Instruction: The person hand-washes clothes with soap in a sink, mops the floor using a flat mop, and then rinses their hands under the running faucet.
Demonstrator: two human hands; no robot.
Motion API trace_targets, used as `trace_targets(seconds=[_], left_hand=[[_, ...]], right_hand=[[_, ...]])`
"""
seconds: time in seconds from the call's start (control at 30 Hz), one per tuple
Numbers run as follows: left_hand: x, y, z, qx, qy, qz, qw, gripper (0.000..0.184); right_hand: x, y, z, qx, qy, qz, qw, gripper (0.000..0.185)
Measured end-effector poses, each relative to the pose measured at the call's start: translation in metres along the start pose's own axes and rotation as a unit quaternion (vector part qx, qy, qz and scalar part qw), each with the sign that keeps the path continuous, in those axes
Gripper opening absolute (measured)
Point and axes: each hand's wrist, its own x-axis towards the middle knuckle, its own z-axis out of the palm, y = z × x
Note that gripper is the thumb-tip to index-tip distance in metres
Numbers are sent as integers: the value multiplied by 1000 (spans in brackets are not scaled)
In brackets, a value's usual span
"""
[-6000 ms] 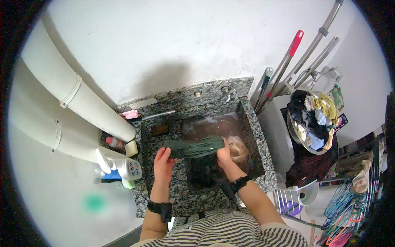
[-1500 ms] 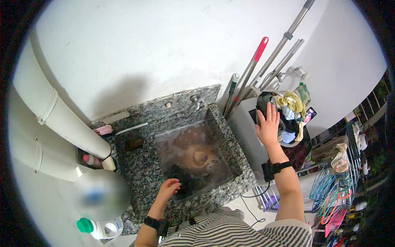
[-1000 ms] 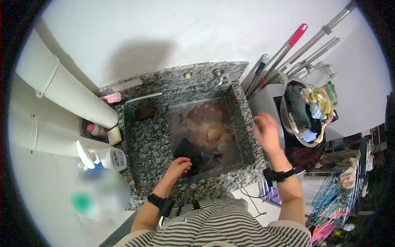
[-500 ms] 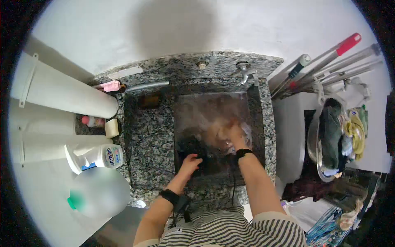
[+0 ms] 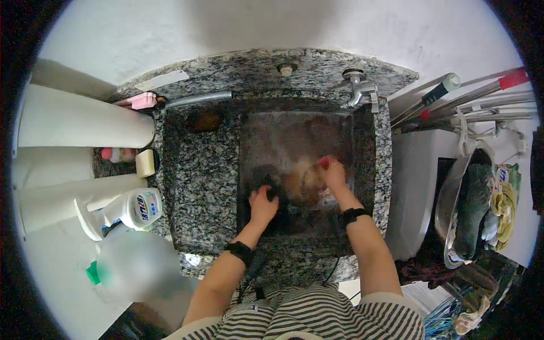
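Note:
Murky brown water fills the basin of the granite sink (image 5: 198, 187). My left hand (image 5: 264, 205) is at the near left of the basin, its fingers bent around part of a dark, wet cloth (image 5: 271, 182). Over the water on the right, my right hand (image 5: 335, 177) has its fingers closed on a small red object (image 5: 325, 162) whose kind I cannot make out. Beside that hand a pale beige cloth (image 5: 300, 180) lies mostly under water, its outline blurred.
A tap (image 5: 357, 93) juts from the back wall. On the left stand a spray bottle (image 5: 141, 207), a bar of soap (image 5: 145, 164) and a green-capped jug (image 5: 136, 266). Right of the sink, a metal basin (image 5: 453, 215) holds clothes near several mop handles (image 5: 442, 90).
My right hand has come up out of the water with the red object at its fingertips. My left hand has moved slightly forward onto the dark cloth. The camera view has shifted.

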Motion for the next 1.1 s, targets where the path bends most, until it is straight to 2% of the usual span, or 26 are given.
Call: trace_targets(seconds=[0.03,0.1,0.13,0.17,0.23,0.27,0.33,0.37,0.4,0.43,0.47,0.5,0.57,0.6,0.63,0.67,0.7,0.77,0.8,0.83,0.9,0.93,1.0,1.03,1.07,1.1], left_hand=[[4,0,0,4,-1,-1,1000,45],[11,-1,0,193,138,-19,971,52],[18,-12,7,214,73,-38,973,59],[27,-22,13,216,75,-37,973,59],[44,-28,17,99,-253,-120,955,68],[46,-31,26,101,-253,-119,955,68],[49,-26,41,-102,-185,-185,960,70],[43,-25,38,-99,-189,-186,959,70],[31,-4,12,-367,-147,-236,888,71],[22,15,-14,-605,-89,-264,746,72],[16,28,-35,-607,-87,-262,746,72],[10,39,-54,-631,-79,-267,724,73],[9,43,-66,-658,-69,-264,702,74],[10,38,-63,-640,-50,-223,733,76],[12,31,-57,-620,-31,-182,763,77],[17,16,-46,-622,-29,-178,762,77],[25,-8,-29,-621,-60,-223,749,69],[23,-10,-29,-616,-92,-269,735,61],[11,14,-47,-630,-116,-269,719,61],[-3,41,-68,-642,-140,-270,703,61],[-31,66,-77,-673,-60,-238,697,49],[-28,69,-73,-685,-37,-247,684,46],[-20,64,-60,-695,-13,-257,671,44],[-12,55,-50,-623,17,-265,735,43],[-1,48,-40,-545,45,-267,793,42],[7,44,-33,-546,42,-266,793,42]], right_hand=[[-8,-10,4,45,-39,-39,997,21],[-14,-20,28,21,-106,-81,991,26],[-17,-27,37,-8,-170,-124,978,31],[-22,-34,44,-5,-168,-125,978,31],[-37,-45,52,-11,-246,-129,960,41],[-40,-43,60,-10,-245,-129,961,41],[-36,-31,83,145,-238,-77,957,53],[-39,-22,85,147,-239,-73,957,53],[-41,-16,78,304,-303,30,903,55],[-39,-18,71,447,-354,126,812,57],[-50,-57,25,439,-372,193,795,58],[-53,-63,20,438,-373,189,796,58],[-59,-72,13,544,-396,336,659,52],[-63,-82,12,542,-397,332,662,52],[-68,-97,15,583,-343,252,692,47],[-74,-111,16,617,-285,169,714,41],[-80,-123,14,616,-285,166,716,41],[-98,-143,16,514,-97,42,851,29],[-108,-146,31,527,-90,38,844,28],[-119,-147,39,426,-80,-9,901,24],[-136,-173,18,313,-94,-26,945,40],[-130,-168,28,299,-13,-67,952,40],[-103,-152,44,241,-25,-20,970,33],[-90,-142,57,183,-38,21,982,26],[-82,-128,80,196,59,-73,976,26],[-74,-128,84,194,62,-72,976,26]])
